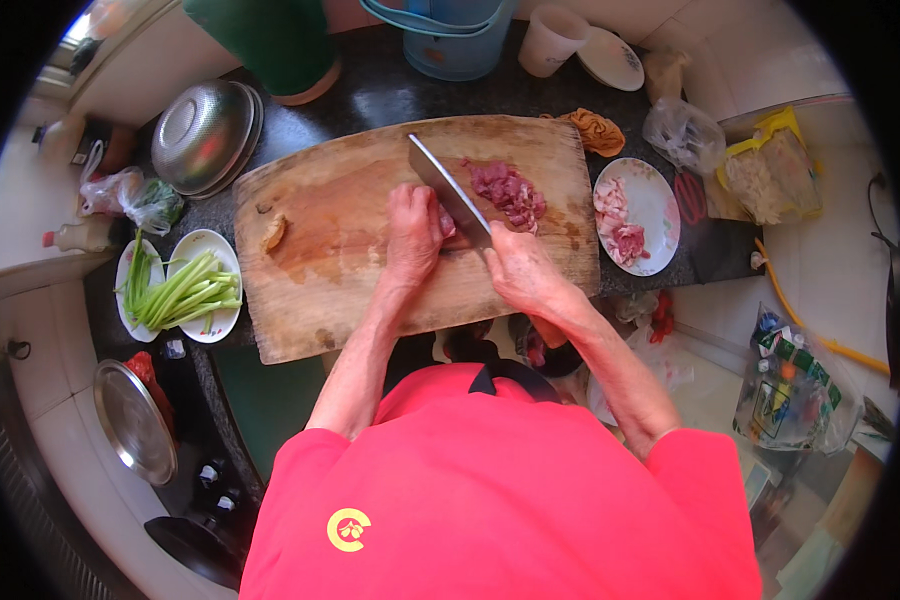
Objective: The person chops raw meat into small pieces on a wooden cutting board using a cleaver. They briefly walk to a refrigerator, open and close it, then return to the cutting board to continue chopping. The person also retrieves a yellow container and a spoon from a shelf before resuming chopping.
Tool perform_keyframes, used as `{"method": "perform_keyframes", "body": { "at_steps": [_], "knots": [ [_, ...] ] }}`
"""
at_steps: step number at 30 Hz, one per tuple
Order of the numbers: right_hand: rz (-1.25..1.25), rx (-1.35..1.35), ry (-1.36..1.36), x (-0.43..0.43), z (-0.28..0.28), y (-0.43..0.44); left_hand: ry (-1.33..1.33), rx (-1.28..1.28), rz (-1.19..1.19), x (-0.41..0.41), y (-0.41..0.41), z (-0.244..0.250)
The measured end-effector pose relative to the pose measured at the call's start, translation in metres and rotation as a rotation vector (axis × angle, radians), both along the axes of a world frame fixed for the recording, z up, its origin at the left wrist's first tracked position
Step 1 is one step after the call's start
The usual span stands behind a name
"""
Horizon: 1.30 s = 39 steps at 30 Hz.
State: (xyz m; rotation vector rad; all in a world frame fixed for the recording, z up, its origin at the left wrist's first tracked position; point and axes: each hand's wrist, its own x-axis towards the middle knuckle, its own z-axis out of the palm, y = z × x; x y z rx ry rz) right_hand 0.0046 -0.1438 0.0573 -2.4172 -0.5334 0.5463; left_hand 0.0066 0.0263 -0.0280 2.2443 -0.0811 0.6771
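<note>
On a large wooden cutting board (322, 307), my left hand (411, 232) presses down a piece of raw meat (445, 223) with its fingers curled. Most of that piece is hidden by the hand and the blade. My right hand (523, 266) grips a cleaver (450, 191), whose broad blade slants up and left just beside the left fingers. To the right of the blade lies a pile of chopped raw red meat (507, 193). A small brownish lump, perhaps ginger (274, 232), rests near the board's left end.
An oval plate (664, 217) with pale and red cut meat stands right of the board. Two plates (229, 326) on the left hold green stalks (195, 289). Behind are metal strainers (199, 139), a blue bucket (450, 56), a white cup (551, 41) and an orange-brown cloth (594, 133).
</note>
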Motion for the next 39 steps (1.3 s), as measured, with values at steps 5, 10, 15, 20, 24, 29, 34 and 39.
{"method": "perform_keyframes", "body": {
  "at_steps": [5,10,15,20,24,29,34,39],
  "knots": [
    [-0.054,0.053,-0.081,0.026,-0.001,0.054,0.018,-0.01,-0.01,-0.001,0.002,-0.008],
    [-0.111,0.18,-0.138,0.04,-0.016,0.051,0.017,0.01,-0.032,0.001,0.004,-0.001],
    [-0.17,0.379,0.339,0.025,-0.002,0.002,0.073,-0.009,0.016,-0.012,0.011,0.004],
    [-0.288,0.444,0.417,0.016,-0.014,-0.025,0.253,-0.099,0.018,-0.03,0.01,0.019],
    [-0.26,0.366,0.252,0.011,-0.002,-0.019,0.249,0.08,-0.083,-0.037,0.022,0.017],
    [-0.228,0.032,-0.146,0.008,-0.04,-0.025,0.324,0.185,-0.206,-0.047,0.019,0.026],
    [-0.332,-0.038,-0.136,-0.002,-0.026,-0.018,0.326,-0.011,-0.228,-0.056,0.02,0.031],
    [-0.467,-0.092,-0.271,-0.029,-0.026,-0.011,0.627,-0.367,-0.267,-0.051,0.033,0.041]
  ]
}}
